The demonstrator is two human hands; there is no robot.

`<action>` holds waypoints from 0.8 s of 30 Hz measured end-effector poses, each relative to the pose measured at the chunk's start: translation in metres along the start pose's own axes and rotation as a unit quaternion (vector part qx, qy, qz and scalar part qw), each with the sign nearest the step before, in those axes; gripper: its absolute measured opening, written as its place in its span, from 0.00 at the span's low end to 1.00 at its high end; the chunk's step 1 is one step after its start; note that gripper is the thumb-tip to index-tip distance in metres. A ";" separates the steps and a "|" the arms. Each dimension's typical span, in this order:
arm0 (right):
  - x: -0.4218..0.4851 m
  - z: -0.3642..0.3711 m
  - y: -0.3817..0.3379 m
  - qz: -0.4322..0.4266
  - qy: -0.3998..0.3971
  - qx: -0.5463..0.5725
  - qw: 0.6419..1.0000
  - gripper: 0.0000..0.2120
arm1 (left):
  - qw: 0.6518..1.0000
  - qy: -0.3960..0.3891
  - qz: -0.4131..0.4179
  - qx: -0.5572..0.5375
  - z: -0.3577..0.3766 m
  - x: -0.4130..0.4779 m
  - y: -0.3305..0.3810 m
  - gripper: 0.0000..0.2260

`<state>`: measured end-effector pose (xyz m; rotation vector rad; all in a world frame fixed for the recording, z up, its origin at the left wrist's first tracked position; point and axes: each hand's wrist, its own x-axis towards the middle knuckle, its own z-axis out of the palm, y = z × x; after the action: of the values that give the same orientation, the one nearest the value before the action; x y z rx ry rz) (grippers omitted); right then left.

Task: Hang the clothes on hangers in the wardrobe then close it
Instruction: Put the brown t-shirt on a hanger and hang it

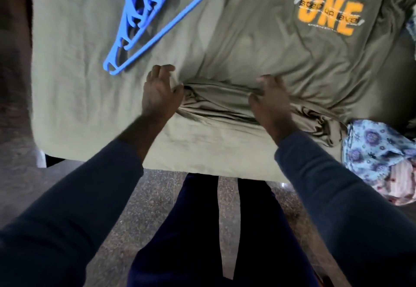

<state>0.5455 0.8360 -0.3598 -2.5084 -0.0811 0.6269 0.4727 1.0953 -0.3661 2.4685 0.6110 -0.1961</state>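
1. A counter point(74, 97) draped in a wrinkled olive-green sheet filled the far half of the view. Its near edge hung over a dark speckled floor point(157, 187).
2. An olive T-shirt point(281, 50) lay spread on the right part of the counter. Its orange "ONE" print sat at the far right, and its near hem was gathered into folds close to the counter's near edge.
3. The person's dark blue sleeves point(67, 208) reached from the near corners toward the middle of the counter.
4. A pile of blue hangers point(144, 16) lay on the sheet at the far left, just beside the T-shirt's left edge. One long bar ran slantwise toward the far right.
5. A blue floral cloth point(373, 149) lay bunched at the counter's near right edge, next to the T-shirt's crumpled corner. A pale pink cloth point(403, 185) sat just nearer than it.
6. The left hand point(161, 93) was at the left end of the gathered hem. Its grip was closed on the fabric, with folds pinched between thumb and fingers.
7. The right hand point(272, 104), slightly blurred, was at the right end of the same gathered hem. Its grip likewise pinched the T-shirt's folds between thumb and fingers.
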 end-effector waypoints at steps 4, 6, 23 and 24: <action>0.029 0.042 -0.080 -0.028 -0.083 0.057 0.995 0.18 | 0.999 0.042 0.009 -0.016 -0.017 0.014 -0.004 0.17; 0.044 0.059 -0.121 -0.009 -0.102 0.091 0.991 0.18 | 0.997 0.074 0.006 -0.020 -0.029 0.027 -0.013 0.16; 0.147 0.090 -0.217 0.233 -0.085 0.424 0.871 0.12 | 0.998 0.045 0.045 -0.029 -0.046 0.128 -0.020 0.18; 0.150 0.091 -0.219 0.230 -0.090 0.424 0.872 0.09 | 0.998 0.040 0.037 -0.037 -0.046 0.130 -0.020 0.18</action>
<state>0.6538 1.0950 -0.3753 -1.5979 0.6139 0.8485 0.5787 1.1859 -0.3736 2.4316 0.5492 -0.0463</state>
